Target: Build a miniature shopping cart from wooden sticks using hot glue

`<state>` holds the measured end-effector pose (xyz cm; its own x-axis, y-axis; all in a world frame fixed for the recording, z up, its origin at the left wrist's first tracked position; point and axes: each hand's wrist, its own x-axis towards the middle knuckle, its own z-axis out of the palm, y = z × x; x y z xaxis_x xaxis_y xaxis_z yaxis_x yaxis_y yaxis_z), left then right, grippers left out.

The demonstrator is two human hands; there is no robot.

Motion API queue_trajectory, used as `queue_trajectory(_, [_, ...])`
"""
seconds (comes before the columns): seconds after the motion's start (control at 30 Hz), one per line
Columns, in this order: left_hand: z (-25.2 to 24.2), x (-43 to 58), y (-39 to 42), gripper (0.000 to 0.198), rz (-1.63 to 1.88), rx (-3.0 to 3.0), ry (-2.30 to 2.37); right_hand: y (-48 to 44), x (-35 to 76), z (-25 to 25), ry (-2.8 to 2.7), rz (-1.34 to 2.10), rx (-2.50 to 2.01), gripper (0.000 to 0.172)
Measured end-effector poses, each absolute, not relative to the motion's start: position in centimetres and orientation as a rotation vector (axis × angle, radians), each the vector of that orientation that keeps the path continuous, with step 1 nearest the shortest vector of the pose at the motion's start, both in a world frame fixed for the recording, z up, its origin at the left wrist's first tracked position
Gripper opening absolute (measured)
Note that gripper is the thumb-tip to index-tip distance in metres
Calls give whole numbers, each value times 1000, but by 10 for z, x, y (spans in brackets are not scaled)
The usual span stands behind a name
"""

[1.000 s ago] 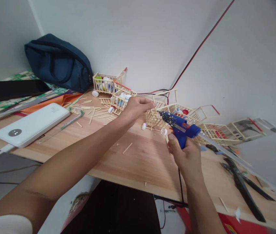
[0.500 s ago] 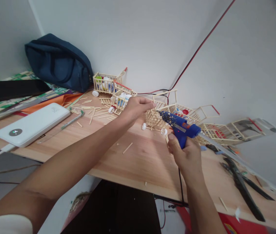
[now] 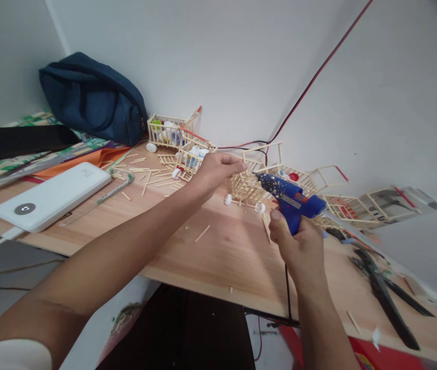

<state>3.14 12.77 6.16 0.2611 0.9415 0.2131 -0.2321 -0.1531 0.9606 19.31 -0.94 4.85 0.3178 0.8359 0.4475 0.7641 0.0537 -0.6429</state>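
My right hand [image 3: 301, 246] is wrapped round a blue hot glue gun [image 3: 290, 198], its dark, speckled nozzle pointing left. A clear glue stick [image 3: 351, 231] sticks out of its back end. At the upper edge of a miniature cart [image 3: 247, 190] made of thin wooden sticks, my left hand [image 3: 220, 169] is closed in a pinch on the cart's frame. This cart has white wheels [image 3: 259, 207] and stands on the wooden table [image 3: 211, 262]. The nozzle tip is close to the cart's top, right of my left fingertips; whether it touches cannot be made out.
More stick carts [image 3: 168, 131] stand along the wall, some filled with small coloured pieces. Loose sticks [image 3: 152, 177] lie on the left. A white power bank [image 3: 52, 195], a blue bag [image 3: 95, 100] and black-handled pliers [image 3: 384, 295] surround the work spot. The gun's cord [image 3: 288, 293] hangs over the table edge.
My right hand has drawn the glue gun slightly to the right, so its nozzle is farther from my left fingertips. My left hand and the cart stay in place.
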Motion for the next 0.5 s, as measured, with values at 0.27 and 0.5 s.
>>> queue_trajectory(0.27, [62,32,128,29,1220,1316,732,-10,193,49,-1461,138,-1723,46])
queue_trajectory(0.5, [62,32,128,28,1212,1297,733,-10,194,49,-1484,111,-1731,47])
